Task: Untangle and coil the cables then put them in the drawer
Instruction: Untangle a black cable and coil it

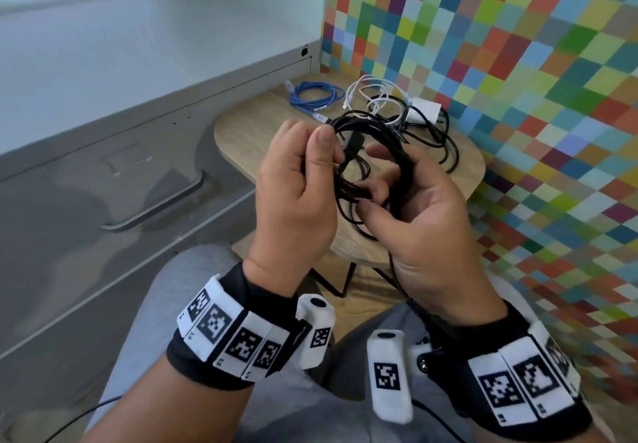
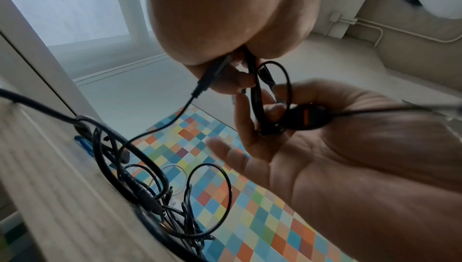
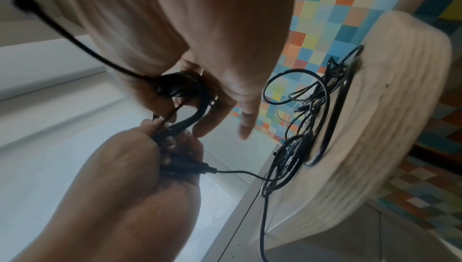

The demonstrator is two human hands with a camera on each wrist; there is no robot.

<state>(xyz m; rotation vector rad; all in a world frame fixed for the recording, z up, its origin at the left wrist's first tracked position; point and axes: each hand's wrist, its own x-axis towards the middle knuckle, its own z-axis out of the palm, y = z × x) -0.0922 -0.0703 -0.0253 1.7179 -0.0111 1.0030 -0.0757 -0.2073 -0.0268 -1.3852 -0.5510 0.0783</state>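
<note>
Checkered wall behind counter (image 1: 241, 131); black coil (image 1: 373, 166) held above it, pinched by left hand (image 1: 297, 194), looped over curled right hand (image 1: 414, 221). Risk: trailing strand snagged in pile (image 1: 424, 128); coil pulled loose.

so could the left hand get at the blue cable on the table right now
Probably not yet. The left hand pinches the black cable that the right hand also holds. The blue cable lies uncovered at the table's far left, so freeing the grip should suffice.
</note>
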